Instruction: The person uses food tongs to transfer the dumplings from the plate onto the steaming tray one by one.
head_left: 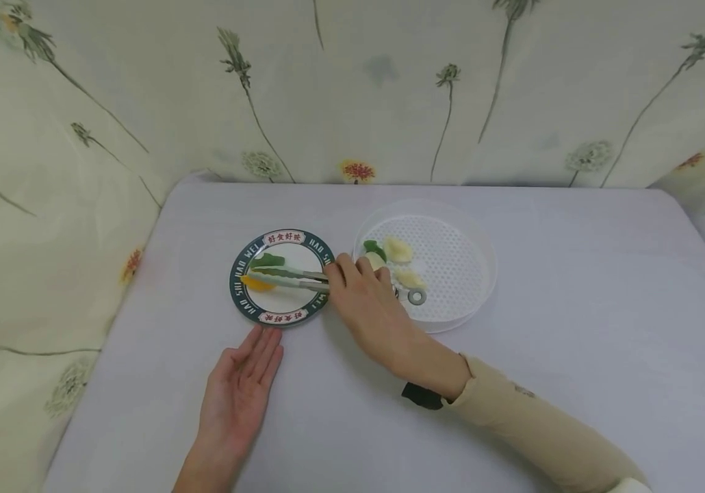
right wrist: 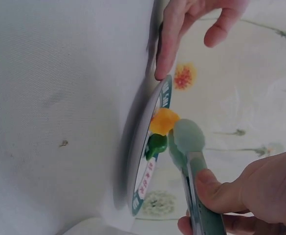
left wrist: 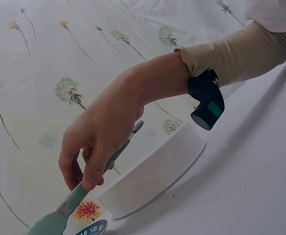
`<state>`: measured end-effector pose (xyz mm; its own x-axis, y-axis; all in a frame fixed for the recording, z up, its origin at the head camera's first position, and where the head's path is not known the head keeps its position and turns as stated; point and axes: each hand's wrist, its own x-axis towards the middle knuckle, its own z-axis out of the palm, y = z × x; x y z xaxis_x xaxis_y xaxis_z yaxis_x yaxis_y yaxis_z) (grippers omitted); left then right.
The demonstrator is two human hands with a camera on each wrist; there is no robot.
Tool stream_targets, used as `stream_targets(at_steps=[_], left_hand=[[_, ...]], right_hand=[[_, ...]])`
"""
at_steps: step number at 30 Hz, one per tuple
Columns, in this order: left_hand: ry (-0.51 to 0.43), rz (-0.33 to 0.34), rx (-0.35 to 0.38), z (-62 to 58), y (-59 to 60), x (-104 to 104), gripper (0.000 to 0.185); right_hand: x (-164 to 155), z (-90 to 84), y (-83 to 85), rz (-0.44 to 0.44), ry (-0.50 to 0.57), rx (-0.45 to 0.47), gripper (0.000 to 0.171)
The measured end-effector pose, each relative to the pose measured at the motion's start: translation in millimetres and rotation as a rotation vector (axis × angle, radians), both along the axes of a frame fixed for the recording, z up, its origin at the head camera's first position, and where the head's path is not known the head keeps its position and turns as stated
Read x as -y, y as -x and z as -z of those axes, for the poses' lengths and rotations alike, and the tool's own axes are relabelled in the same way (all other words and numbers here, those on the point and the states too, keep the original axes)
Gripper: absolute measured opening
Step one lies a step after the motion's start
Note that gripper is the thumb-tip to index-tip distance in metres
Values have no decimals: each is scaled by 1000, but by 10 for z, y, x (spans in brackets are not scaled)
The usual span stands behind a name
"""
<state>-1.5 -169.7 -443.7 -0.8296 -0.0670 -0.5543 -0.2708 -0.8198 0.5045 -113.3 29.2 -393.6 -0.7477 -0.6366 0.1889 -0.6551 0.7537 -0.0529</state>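
Note:
My right hand (head_left: 367, 308) grips a pair of tongs (head_left: 303, 281) with pale green tips, thumb on one arm. The tips reach low over a round plate (head_left: 238, 270) with a dark green lettered rim. On it lie a yellow-orange piece (head_left: 260, 284) and a dark green piece (head_left: 268, 260); in the right wrist view the tips overlap the edge of the yellow-orange piece (right wrist: 163, 121). My left hand (head_left: 243, 390) lies palm up, fingers straight, fingertips right at the plate's near rim. The ring at the tongs' tail shows behind my right hand.
Right of the plate stands a round white basket (head_left: 457, 274) with a perforated bottom. Inside are several pale yellowish pieces (head_left: 398, 249) and a green piece (head_left: 374, 248), partly behind my right hand. A white cloth (head_left: 574, 294) covers the table; a flower-patterned curtain (head_left: 352, 89) hangs behind.

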Motion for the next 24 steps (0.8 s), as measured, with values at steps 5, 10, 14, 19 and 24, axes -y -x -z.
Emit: stream_targets(at_steps=[5,10,14,19,24], left_hand=[[-6,7,-1,1,-9,-8,62],[6,25,-20,11,-21,2,63],[9,32,-25,11,-37,11,63],[15,24,-24,9,-43,14,63],[12,27,-30,-2,-14,18,63]], right_hand=[[-34,7,-15,4,12,23,29],[-75,9,-48,-2,19,4,28],[-135,-4,-86,-12,36,-5,26],[-201,-42,-112,-8,39,1,28],[-254,-91,-105,11,57,19,28]])
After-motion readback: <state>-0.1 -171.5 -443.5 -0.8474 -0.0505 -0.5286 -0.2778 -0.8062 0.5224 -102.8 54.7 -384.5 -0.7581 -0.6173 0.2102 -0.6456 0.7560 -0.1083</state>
